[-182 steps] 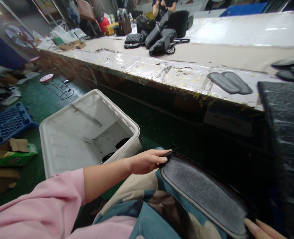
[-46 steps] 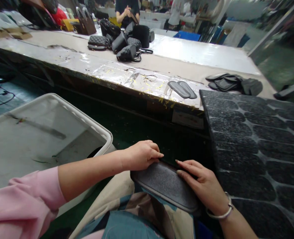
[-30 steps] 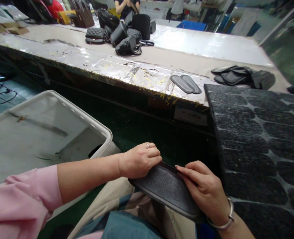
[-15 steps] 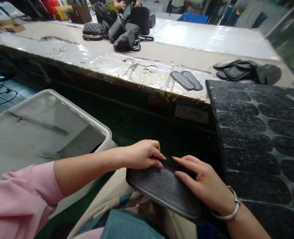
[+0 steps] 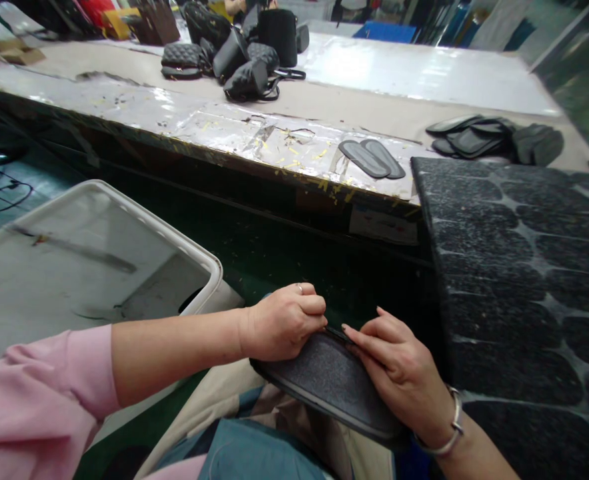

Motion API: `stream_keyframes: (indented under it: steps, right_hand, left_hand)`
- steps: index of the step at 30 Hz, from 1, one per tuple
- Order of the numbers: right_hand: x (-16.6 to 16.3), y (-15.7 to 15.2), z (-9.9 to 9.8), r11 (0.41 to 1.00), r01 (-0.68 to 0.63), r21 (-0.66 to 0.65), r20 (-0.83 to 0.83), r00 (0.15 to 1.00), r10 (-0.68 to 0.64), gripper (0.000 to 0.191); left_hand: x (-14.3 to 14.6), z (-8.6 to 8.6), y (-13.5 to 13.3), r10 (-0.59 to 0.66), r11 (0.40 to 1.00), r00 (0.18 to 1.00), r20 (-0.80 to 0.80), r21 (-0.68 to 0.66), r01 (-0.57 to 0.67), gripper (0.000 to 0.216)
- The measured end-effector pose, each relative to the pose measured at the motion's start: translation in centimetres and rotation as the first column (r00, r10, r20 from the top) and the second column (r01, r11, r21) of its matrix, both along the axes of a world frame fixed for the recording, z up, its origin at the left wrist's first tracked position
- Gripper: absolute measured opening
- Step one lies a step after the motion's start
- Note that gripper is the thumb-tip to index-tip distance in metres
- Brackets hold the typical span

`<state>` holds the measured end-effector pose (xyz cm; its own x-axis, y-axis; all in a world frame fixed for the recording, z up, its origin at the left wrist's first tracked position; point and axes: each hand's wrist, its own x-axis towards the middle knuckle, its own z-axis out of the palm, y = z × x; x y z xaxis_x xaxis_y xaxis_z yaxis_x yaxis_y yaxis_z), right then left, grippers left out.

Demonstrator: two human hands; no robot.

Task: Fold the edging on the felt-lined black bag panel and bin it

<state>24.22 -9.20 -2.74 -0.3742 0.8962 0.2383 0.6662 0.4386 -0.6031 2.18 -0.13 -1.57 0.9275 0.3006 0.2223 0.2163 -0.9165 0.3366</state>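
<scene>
Over my lap lies a dark grey oval bag panel (image 5: 334, 380) with a paler rim line along its near edge. My left hand (image 5: 287, 323) is curled closed on the far edge, its fingertips pinching there; a ring shows on one finger. At the same edge, farther right, my right hand (image 5: 399, 367) grips the panel between thumb and fingers, with one finger raised. A thin dark strip of the edge runs between the two hands. The right end of the panel is partly hidden under my right hand.
A white plastic bin (image 5: 209, 280) stands at left. The long worktable (image 5: 174, 120) carries black bags (image 5: 247, 77), two oval panels (image 5: 372, 159) and a pile of dark pieces (image 5: 484, 137). A black-patterned board (image 5: 524, 267) is at right. Part of another person shows behind the bags.
My left fingers have curled in tighter at the far edge. My right hand has shifted slightly down and closed more on the panel, and one finger has lifted.
</scene>
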Motion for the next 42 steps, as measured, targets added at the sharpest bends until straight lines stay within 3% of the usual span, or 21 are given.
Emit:
stream_keyframes:
  steps: [4, 8, 12, 16, 20, 23, 27, 31, 35, 38, 42]
  right_hand:
    - [-0.2, -0.3, -0.3, 0.992, -0.012, 0.123, 0.070, 0.998, 0.003, 0.035]
    - [0.1, -0.5, -0.1, 0.999, 0.002, 0.042, 0.032, 0.999, -0.003, 0.036]
    - [0.2, -0.1, 0.7, 0.995, 0.029, -0.094, 0.078, 0.997, -0.021, 0.034]
    - [-0.3, 0.3, 1.6, 0.971, 0.068, -0.229, 0.060, 0.997, -0.056, 0.035]
    - [-0.9, 0.6, 2.1, 0.944, 0.071, -0.321, 0.012, 0.997, -0.071, 0.037]
    - [-1.2, 0.9, 1.9, 0.937, 0.101, -0.336, 0.004, 0.994, -0.105, 0.031]
    - [-1.4, 1.3, 1.5, 0.951, 0.065, -0.301, -0.017, 0.997, -0.073, 0.025]
    - [-1.4, 1.3, 1.2, 0.994, -0.007, -0.107, 0.015, 1.000, 0.008, 0.025]
    - [-1.4, 1.0, 0.8, 0.993, -0.089, 0.084, 0.060, 0.995, 0.084, 0.028]
    - [-1.4, 0.8, 0.8, 0.986, -0.094, 0.138, 0.081, 0.993, 0.083, 0.030]
    - [-0.7, 0.5, 1.2, 0.999, -0.029, -0.044, 0.047, 0.998, 0.031, 0.029]
  left_hand:
    - [-0.2, -0.2, -0.3, -0.031, 0.996, 1.000, 0.004, 0.079, 0.030, 0.018]
    - [-0.2, -0.1, -0.4, 0.017, 0.999, 1.000, -0.024, 0.051, -0.016, 0.023]
    - [-0.8, 0.2, 0.4, 0.118, 0.970, 0.993, 0.015, -0.215, -0.112, 0.021]
    - [-1.6, 0.7, 1.2, 0.202, 0.829, 0.979, -0.041, -0.525, -0.193, 0.027]
    - [-1.5, 1.0, 1.2, 0.236, 0.759, 0.970, -0.060, -0.612, -0.222, 0.023]
    - [-1.2, 0.7, 0.9, 0.271, 0.766, 0.962, -0.046, -0.594, -0.245, 0.020]
    - [-1.2, 0.0, 0.4, 0.274, 0.872, 0.960, 0.063, -0.437, -0.220, 0.020]
    - [-1.5, -0.4, -0.2, 0.173, 0.972, 0.976, 0.129, -0.183, -0.148, 0.023]
    - [-1.8, -0.4, -0.4, 0.060, 0.998, 0.991, 0.118, -0.005, -0.059, 0.023]
    - [-1.9, -0.3, -0.3, 0.058, 0.998, 0.991, 0.125, 0.008, -0.059, 0.023]
    - [-1.7, -0.2, 0.0, 0.071, 0.994, 0.988, 0.136, -0.096, -0.058, 0.032]
